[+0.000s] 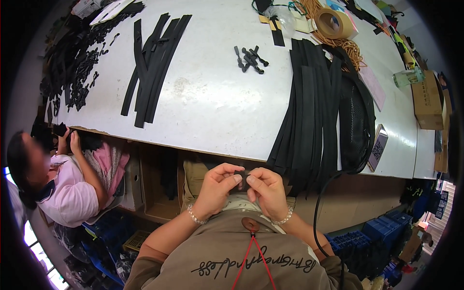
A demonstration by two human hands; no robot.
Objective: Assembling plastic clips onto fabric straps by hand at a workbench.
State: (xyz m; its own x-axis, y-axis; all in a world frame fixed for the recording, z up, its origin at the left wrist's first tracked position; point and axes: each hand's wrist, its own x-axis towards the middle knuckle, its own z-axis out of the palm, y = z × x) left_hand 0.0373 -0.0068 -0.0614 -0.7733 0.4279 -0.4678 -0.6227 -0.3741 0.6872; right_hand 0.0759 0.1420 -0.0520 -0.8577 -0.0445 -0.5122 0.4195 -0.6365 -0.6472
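Note:
My left hand (pixel 216 189) and my right hand (pixel 268 192) are close together in front of my body, just off the table's near edge. Thumbs and forefingers of both pinch a small black piece (pixel 243 177). Fingertips cover much of it, so I cannot tell its exact kind. Beyond my hands, on the white table (pixel 212 111), lies a little heap of black zipper pulls (pixel 250 60). Long flat black strips (pixel 309 111), which look like zipper tape, hang over the edge beside my right hand. A smaller group of black strips (pixel 152 72) lies at the left.
A large heap of small black parts (pixel 79 67) covers the far left. At the right are a black mesh bag (pixel 356 125), a phone-like slab (pixel 378 147), a tape roll (pixel 333 23), orange cord (pixel 349 50), a glass jar (pixel 407 78) and a cardboard box (pixel 427 99). A co-worker (pixel 72 193) sits left.

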